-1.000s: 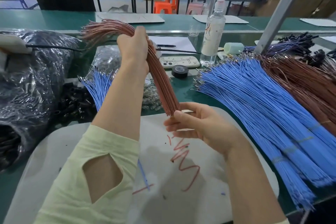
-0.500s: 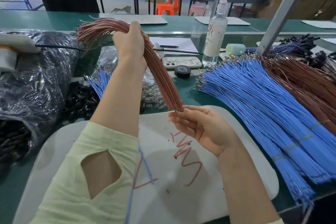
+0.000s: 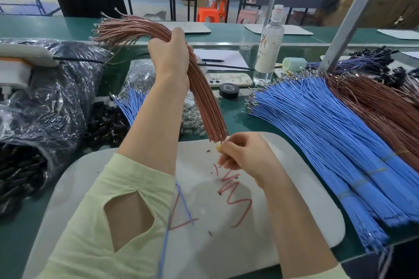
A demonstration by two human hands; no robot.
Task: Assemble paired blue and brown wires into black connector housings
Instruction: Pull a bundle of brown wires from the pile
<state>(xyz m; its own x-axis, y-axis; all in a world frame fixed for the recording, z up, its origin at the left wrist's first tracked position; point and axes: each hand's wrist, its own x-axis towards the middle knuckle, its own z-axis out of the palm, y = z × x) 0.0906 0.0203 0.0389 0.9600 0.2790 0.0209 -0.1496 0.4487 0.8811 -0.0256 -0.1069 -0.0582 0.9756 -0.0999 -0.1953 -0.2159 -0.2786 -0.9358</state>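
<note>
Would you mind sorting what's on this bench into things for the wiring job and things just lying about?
For the job:
brown wire bundle in the left hand
blue wires
black housings
right hand at the bundle's lower end

Lying about:
water bottle
phone
black tape roll
pen

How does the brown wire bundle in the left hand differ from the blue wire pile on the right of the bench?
The brown wire bundle is lifted and gripped by the left hand; the blue wire pile lies flat on the bench. The bundle is far smaller. The right hand pinches at the bundle's lower end; nothing touches the pile. Both show metal terminals at one end.
</note>
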